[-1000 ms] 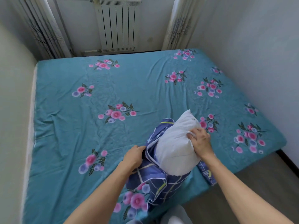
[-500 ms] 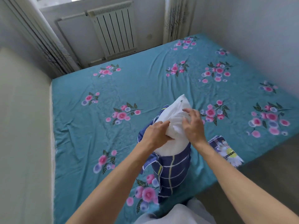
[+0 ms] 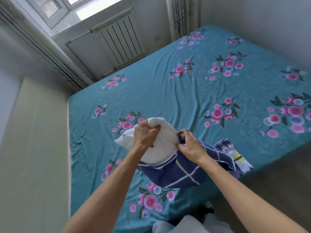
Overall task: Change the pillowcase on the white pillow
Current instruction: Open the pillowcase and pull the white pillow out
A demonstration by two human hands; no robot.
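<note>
Pillow point(image 3: 161, 142) half inside pillowcase point(image 3: 178, 172) on bed point(image 3: 168, 95)

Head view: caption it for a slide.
Left hand grips the white pillow; right hand pinches the navy pillowcase.

White pillow point(image 3: 161, 142); navy pillowcase point(image 3: 178, 172) with white and yellow grid lines; teal bed sheet point(image 3: 168, 98) with pink and lilac flower sprays; white radiator point(image 3: 121, 39).

free: bedsheet point(image 3: 168, 91) open beyond pillow point(image 3: 161, 143) | blocked: wall point(image 3: 33, 148) left, folded pillowcase point(image 3: 235, 153) right
</note>
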